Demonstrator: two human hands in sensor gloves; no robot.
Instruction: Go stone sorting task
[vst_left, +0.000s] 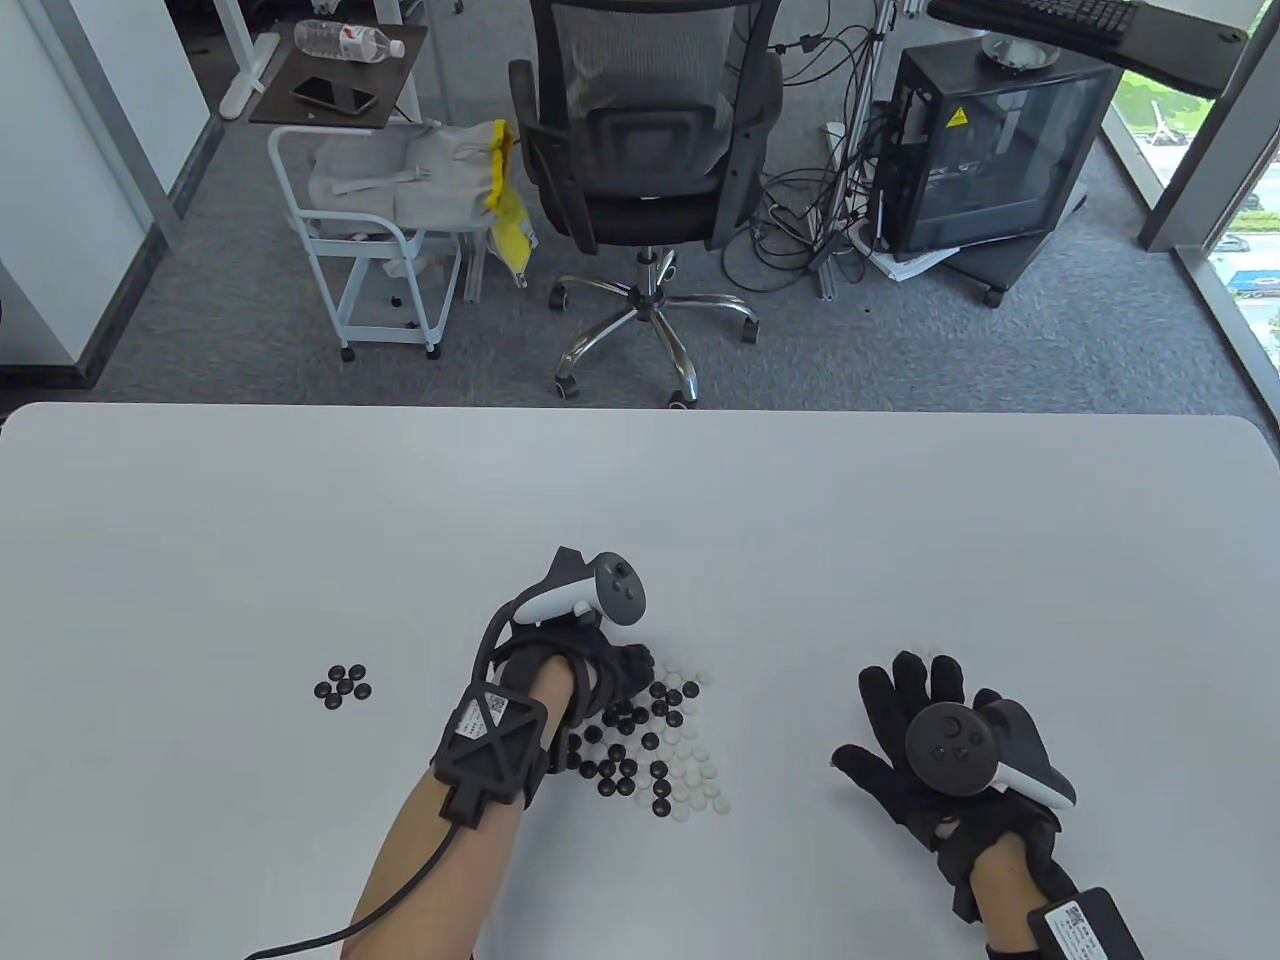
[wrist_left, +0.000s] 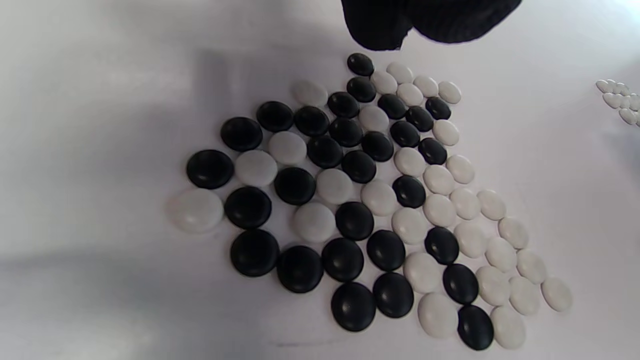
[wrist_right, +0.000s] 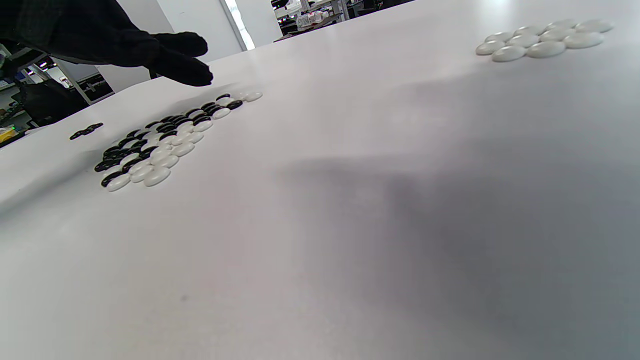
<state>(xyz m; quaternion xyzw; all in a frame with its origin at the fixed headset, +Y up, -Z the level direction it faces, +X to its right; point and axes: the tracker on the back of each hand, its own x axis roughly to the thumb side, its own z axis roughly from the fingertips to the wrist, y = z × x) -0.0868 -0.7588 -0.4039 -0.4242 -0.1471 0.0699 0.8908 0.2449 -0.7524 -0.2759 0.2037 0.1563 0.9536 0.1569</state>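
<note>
Near table (vst_left: 640, 500) centre: mixed pile (vst_left: 655, 740) of black and white stones, lying flat in one layer, black mostly on its left side, white on its right. Left hand (vst_left: 590, 670) over pile's far-left edge, fingertips (wrist_left: 395, 27) just above the farthest stones; contact not clear, grip on any stone cannot be told, fingers close together and slightly bent. Well left of pile: black group (vst_left: 345, 686), small tight cluster. Right of pile, well apart: right hand (vst_left: 925, 745), palm down, fingers spread and straight, holding nothing. Seen only in wrist views: white group (wrist_right: 542, 40), compact cluster, well apart from pile.
</note>
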